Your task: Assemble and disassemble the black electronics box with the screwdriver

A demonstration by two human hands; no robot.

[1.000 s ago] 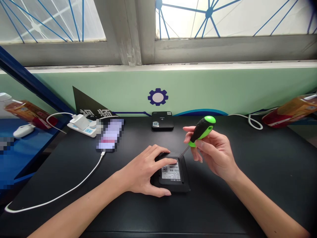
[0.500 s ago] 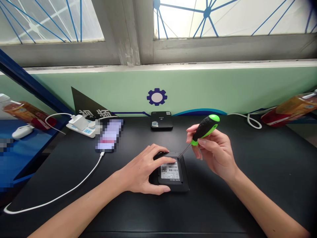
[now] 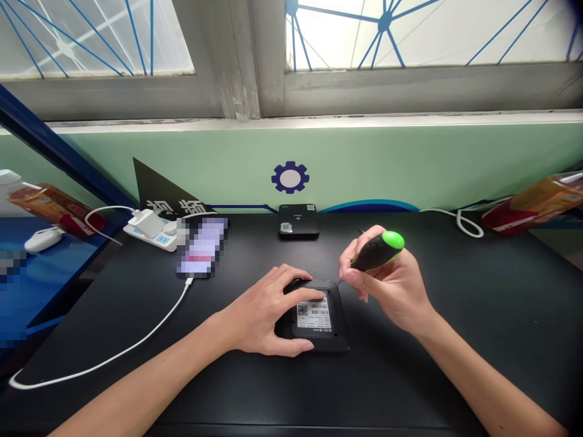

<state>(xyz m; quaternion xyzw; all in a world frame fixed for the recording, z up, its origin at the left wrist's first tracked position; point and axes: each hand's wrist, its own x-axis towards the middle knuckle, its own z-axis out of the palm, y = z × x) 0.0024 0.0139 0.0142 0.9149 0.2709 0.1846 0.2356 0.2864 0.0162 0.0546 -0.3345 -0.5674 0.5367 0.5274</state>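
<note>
A flat black device lies on the dark table with a white printed label facing up. My left hand spans it, thumb at the near edge and fingers over the far side, the index fingertip on the label's upper part. In my right hand is a screwdriver with a black and green handle, gripped between thumb and fingers. Its thin shaft slants down to the left, and the tip meets the device near the label's far right corner. Whether the tip sits in a screw is too small to tell.
Behind the device stands a small black box. To the left lie a phone on a white cable and a power strip with a charger. Drink bottles stand at the left and right.
The screwdriver handle has tipped lower, its green end now turned more toward me, and my right hand has shifted slightly with it. My left hand and the device hold their places.
</note>
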